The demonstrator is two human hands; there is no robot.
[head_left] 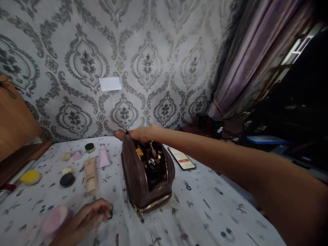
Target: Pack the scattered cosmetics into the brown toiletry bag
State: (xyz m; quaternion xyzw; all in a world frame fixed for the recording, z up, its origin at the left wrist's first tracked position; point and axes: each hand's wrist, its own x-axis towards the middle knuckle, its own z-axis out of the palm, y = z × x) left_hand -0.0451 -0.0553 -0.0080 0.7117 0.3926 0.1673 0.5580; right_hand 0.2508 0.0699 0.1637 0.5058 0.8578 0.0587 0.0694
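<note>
A dark brown makeup bag [132, 171] stands unzipped on the patterned white cloth. Small cosmetics [152, 165] crowd its inside, among them dark, gold-trimmed and yellow pieces. At the far end of the bag, my right hand [143, 133] grips the rim near a brown strap [119, 134]; its fingertips are partly hidden. My left hand [88, 217] hovers low at the front left, slightly blurred, its fingers loosely bent and nothing visible in them. Close beside it is a pink round container [57, 220]. Behind it lie a beige tube [90, 176] and a pink tube [104, 157].
Several small pots lie to the left, including a black-lidded one [67, 180], a dark green-lidded one [89, 147] and a yellow round item [30, 177]. A lit phone [181, 159] rests right of the bag. A wooden piece [19, 119] and patterned wall [146, 68] border the cloth.
</note>
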